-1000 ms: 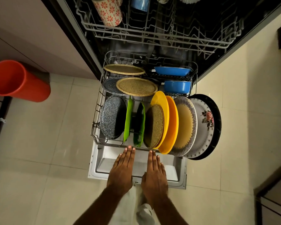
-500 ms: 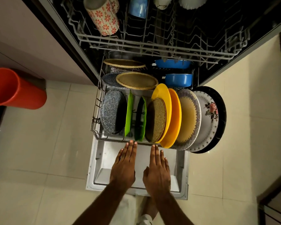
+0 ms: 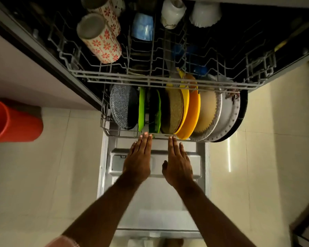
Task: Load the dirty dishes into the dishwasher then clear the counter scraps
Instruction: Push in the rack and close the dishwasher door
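Your left hand (image 3: 138, 157) and right hand (image 3: 178, 163) lie flat, palms down, above the open door (image 3: 150, 207) of the dishwasher (image 3: 248, 32). The fingers (image 3: 146, 139) of both are straight and close together, and they hold nothing. Their tips reach the front rim of the lower rack (image 3: 105, 122), the left ones just below the green plates and the right ones below the woven plate. They seem to touch the wire, but blur makes that hard to confirm.

The lower rack sits partly beneath the upper rack (image 3: 168, 81), with its front row out over the door. In that row the dishes stand on edge. From left to right you have:
- a speckled plate (image 3: 122, 106)
- a green plate (image 3: 141, 107)
- a second green plate (image 3: 157, 118)
- a woven plate (image 3: 175, 111)
- a yellow plate (image 3: 185, 97)
- an orange plate (image 3: 193, 113)
- a scalloped plate (image 3: 207, 111)
- a floral plate (image 3: 228, 113)
- a black plate (image 3: 243, 111)

The last few reach past the door's right edge.

In the upper rack, two flowered cups (image 3: 100, 41) lean at the left. A blue cup (image 3: 143, 27), a white cup (image 3: 173, 13) and a fluted white bowl (image 3: 205, 13) sit further right.

A red bucket (image 3: 12, 122) stands on the tiled floor (image 3: 43, 175) to your left, by the cabinet front.
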Motion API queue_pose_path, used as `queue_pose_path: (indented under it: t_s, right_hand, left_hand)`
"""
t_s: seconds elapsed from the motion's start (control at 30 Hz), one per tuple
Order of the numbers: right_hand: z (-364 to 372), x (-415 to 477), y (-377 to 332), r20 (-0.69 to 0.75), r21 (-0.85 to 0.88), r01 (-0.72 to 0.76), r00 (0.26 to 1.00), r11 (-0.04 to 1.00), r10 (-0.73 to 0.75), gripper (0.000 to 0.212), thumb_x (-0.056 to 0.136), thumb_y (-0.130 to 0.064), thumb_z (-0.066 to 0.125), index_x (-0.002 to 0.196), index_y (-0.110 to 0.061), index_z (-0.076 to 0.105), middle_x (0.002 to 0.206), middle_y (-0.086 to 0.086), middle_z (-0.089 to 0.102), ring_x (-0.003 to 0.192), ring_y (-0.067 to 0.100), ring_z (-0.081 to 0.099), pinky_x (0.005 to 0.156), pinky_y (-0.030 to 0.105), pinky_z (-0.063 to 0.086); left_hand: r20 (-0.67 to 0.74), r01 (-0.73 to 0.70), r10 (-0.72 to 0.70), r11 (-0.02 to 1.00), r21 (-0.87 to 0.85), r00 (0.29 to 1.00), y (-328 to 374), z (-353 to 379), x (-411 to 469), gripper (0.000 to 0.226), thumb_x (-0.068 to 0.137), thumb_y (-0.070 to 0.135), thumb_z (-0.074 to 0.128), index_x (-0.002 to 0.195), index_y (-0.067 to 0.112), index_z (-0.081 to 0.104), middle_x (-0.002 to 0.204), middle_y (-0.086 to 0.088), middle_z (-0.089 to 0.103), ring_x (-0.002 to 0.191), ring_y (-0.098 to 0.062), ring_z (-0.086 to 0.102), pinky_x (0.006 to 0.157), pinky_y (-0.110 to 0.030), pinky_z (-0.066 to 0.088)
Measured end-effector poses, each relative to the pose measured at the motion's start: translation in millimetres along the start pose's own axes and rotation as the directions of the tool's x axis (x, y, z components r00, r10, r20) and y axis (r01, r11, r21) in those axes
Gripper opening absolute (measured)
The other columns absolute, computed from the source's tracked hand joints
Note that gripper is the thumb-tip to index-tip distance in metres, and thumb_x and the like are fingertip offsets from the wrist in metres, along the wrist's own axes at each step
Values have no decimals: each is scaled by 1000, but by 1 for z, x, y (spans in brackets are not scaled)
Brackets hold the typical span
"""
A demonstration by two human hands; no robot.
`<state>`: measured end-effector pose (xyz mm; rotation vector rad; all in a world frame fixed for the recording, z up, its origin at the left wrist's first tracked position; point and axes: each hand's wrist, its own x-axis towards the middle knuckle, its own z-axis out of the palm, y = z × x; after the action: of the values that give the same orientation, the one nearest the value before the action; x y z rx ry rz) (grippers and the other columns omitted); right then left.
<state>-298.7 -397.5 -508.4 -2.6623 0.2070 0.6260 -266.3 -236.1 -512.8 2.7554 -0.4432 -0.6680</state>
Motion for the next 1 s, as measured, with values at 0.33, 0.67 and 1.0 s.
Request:
queue_pose_path:
  t_s: [0.33, 0.67, 1.0]
  right_hand:
    - [-52, 97, 0, 47, -143, 60, 997, 988, -54, 92, 95, -17, 60, 165, -14, 0, 173, 11, 5, 159, 36, 10, 128, 46, 21]
    - [-89, 151, -3, 128, -82, 87, 989, 993, -76, 88, 98, -15, 54, 165, -15, -2, 174, 8, -1, 160, 30, 5, 128, 44, 19]
    - [-105, 108, 10, 104, -95, 105, 990, 990, -95, 93, 99, -25, 58, 165, -12, -7, 173, 8, -9, 160, 28, -1, 129, 41, 13]
  left_hand:
    - [30, -24, 21, 995, 96, 999, -8, -47, 75, 113, 83, 10, 68, 159, 11, -15, 168, -10, -18, 156, -26, -11, 127, -40, 9]
    - [126, 7, -26, 990, 143, 992, -9, -82, 131, 116, 85, 14, 72, 158, 12, -18, 166, -9, -24, 155, -25, -14, 128, -38, 5]
    - [163, -111, 66, 952, 284, 984, -25, -102, 140, 113, 86, 17, 68, 158, 16, -19, 167, -6, -21, 155, -27, -14, 127, -43, 8]
